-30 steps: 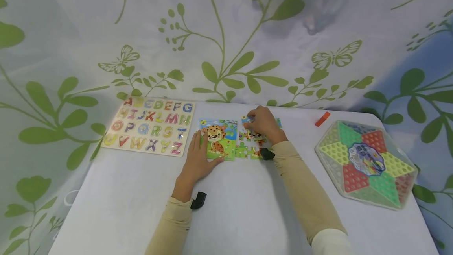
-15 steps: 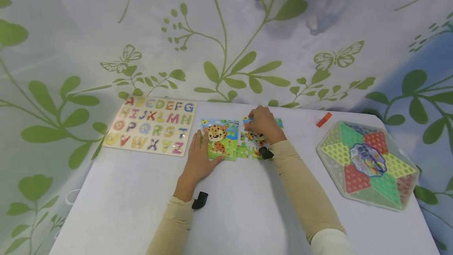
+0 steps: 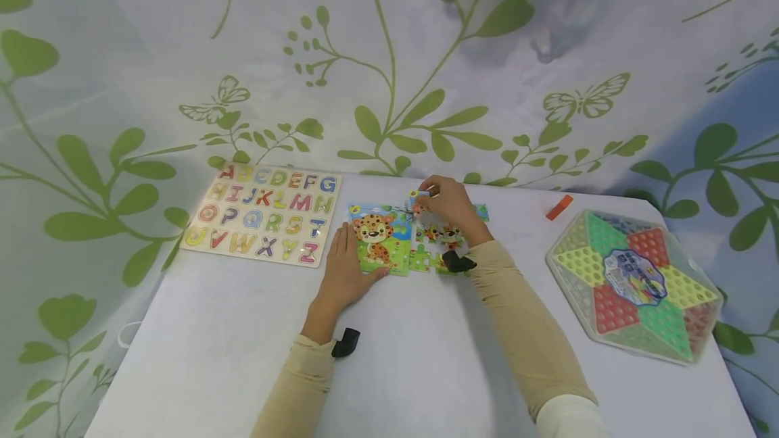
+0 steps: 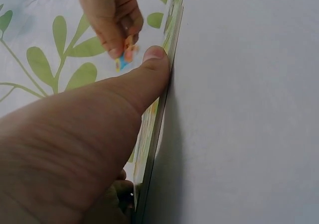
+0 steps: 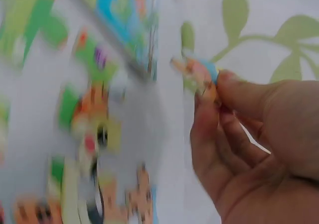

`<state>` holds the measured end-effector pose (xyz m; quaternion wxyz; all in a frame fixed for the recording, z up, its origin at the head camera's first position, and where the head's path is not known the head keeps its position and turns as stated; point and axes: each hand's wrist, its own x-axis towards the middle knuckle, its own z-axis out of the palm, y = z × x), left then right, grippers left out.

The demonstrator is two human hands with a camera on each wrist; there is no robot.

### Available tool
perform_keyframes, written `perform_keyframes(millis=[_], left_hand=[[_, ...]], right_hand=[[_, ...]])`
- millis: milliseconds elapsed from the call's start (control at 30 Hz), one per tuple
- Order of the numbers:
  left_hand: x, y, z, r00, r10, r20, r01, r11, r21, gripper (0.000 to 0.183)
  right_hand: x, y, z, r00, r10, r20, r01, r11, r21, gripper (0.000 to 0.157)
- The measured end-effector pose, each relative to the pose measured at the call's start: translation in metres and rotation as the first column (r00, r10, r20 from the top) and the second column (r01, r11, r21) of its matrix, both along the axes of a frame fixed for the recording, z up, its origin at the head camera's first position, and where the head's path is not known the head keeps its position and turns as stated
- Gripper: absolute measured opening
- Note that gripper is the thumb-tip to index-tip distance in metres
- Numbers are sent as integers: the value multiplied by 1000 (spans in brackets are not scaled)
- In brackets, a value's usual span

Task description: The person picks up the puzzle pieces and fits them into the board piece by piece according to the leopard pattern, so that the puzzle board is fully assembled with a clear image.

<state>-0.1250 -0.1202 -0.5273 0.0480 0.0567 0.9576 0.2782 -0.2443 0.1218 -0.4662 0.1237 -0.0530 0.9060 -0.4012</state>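
A leopard picture puzzle board point(image 3: 380, 249) lies in the middle of the table. My left hand point(image 3: 342, 272) rests along its left side with straight fingers, and the thumb point(image 4: 154, 59) reaches along the lower edge. Between thumb and fingertips my right hand point(image 3: 452, 207) pinches a jigsaw piece point(image 5: 202, 74) in blue, orange and yellow. That piece is raised near the board's upper right corner. Several loose jigsaw pieces point(image 3: 418, 259) with leopard parts lie just right of the board, partly hidden under the right hand.
An alphabet board point(image 3: 262, 215) lies at the left. On the right is a hexagonal Chinese checkers board point(image 3: 633, 282), with a small red strip point(image 3: 559, 207) beyond its left corner. A leaf-patterned cloth point(image 3: 389, 73) rises behind the table's back edge.
My right hand has lifted the jigsaw piece from among the others and moved it up and left toward the picture board. The left hand stays at the board; its fingers have drawn closer together.
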Motion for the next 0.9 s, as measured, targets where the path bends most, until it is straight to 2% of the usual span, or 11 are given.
perform_keyframes(millis=[67, 167, 267, 500, 667, 900], left_hand=[[0, -1, 1, 1000, 6, -4, -6, 1000, 4, 121], [-1, -2, 3, 1000, 19, -20, -18, 1000, 19, 121], [-1, -2, 3, 999, 25, -34, -23, 999, 41, 122], [1, -1, 2, 1000, 16, -15, -16, 1000, 16, 126], [0, -1, 1, 999, 19, -44, -18, 1000, 5, 126], [0, 0, 3, 998, 20, -64, -18, 1000, 20, 125]], right_hand=[[0, -12, -2, 999, 39, 15, -38, 999, -27, 31], [2, -33, -8, 993, 115, 23, -115, 993, -14, 33], [8, -50, -15, 983, 184, 4, -184, 982, 44, 37], [26, -68, -21, 959, 282, -36, -268, 939, 215, 47], [26, -84, -23, 943, 319, -92, -279, 912, 302, 43], [20, -106, -20, 952, 293, -90, -253, 917, 307, 40]])
